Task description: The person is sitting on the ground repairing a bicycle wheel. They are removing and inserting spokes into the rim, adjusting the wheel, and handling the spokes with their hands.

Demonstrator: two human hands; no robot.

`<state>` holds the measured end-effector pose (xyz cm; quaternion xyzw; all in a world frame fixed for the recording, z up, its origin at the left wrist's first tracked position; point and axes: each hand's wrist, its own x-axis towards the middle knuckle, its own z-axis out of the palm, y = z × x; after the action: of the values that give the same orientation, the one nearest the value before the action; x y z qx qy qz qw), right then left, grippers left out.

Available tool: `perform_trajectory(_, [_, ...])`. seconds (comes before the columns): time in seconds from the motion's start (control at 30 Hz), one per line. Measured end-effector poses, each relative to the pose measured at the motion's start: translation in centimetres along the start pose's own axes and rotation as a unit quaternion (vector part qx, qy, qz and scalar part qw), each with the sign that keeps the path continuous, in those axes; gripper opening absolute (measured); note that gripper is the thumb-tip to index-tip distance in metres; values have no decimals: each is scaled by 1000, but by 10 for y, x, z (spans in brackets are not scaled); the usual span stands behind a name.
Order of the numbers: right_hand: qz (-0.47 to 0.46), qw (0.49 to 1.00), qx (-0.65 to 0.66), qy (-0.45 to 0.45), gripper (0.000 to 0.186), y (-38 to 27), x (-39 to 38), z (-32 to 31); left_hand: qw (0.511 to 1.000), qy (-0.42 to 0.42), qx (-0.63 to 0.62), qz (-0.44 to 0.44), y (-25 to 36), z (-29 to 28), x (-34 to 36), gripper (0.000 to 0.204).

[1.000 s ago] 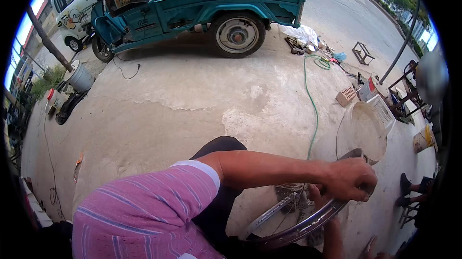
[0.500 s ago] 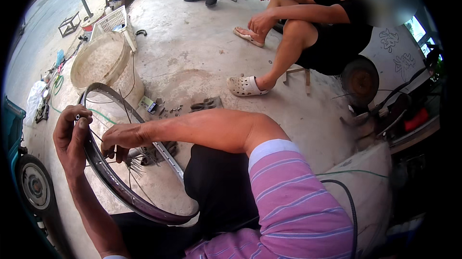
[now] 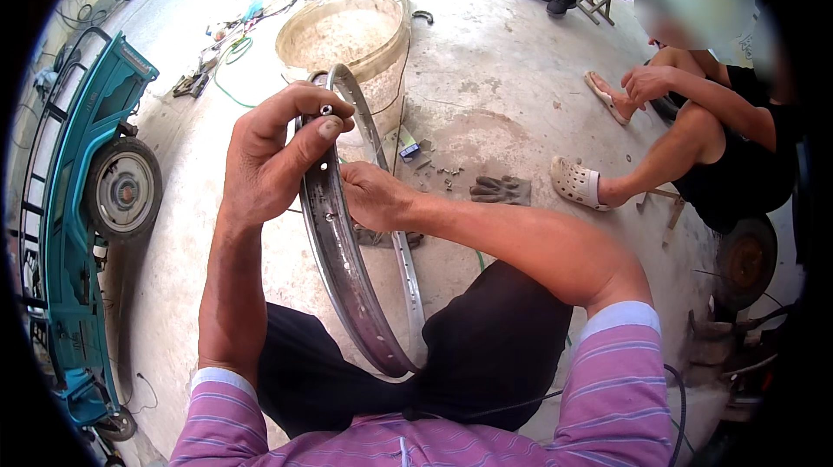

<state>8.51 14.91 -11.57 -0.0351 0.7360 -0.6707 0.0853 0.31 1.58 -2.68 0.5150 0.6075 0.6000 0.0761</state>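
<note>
Above a rough, pale concrete floor [image 3: 178, 293], we see our raised left hand [image 3: 273, 146] pinching a small silver metal nut [image 3: 326, 110] beside the dark, scuffed metal wheel rim [image 3: 351, 293] between our thighs; our right hand [image 3: 377, 196] curls inside, its hold hidden.

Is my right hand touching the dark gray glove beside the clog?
Apart. The head view shows a strip of floor between your right hand and the dark gray glove.

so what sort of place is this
Likely an open-air roadside repair spot, judging by the tyreless rim, the dark glove with small loose parts beside it, and the teal cargo tricycle nearby.
</note>
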Motion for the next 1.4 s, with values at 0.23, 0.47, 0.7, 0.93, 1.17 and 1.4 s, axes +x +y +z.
perform_trajectory(0.23, [1, 1000, -19, -8, 52, 0, -3, 3, 994, -35, 62, -83, 22, 1, 13, 18])
perform_trajectory(0.47, [-22, 1000, -7, 15, 46, 5, -6, -10, 942, -187, 275, -45, 49, 37, 74, 19])
perform_trajectory(0.7, [-38, 999, -4, 35, 45, 18, -7, -19, 987, -65, 144, -34, 34, 26, 62, 21])
perform_trajectory(0.93, [-48, 996, -22, 69, 43, 9, -26, -31, 983, 117, -121, -69, 19, 6, 22, 19])
perform_trajectory(1.17, [-88, 991, 88, 45, 32, 40, -16, -50, 972, 106, -161, -135, -7, 11, -6, 24])
perform_trajectory(1.4, [-14, 978, 193, 78, 40, 5, -22, -35, 980, 76, -126, -131, 8, 4, -15, 25])
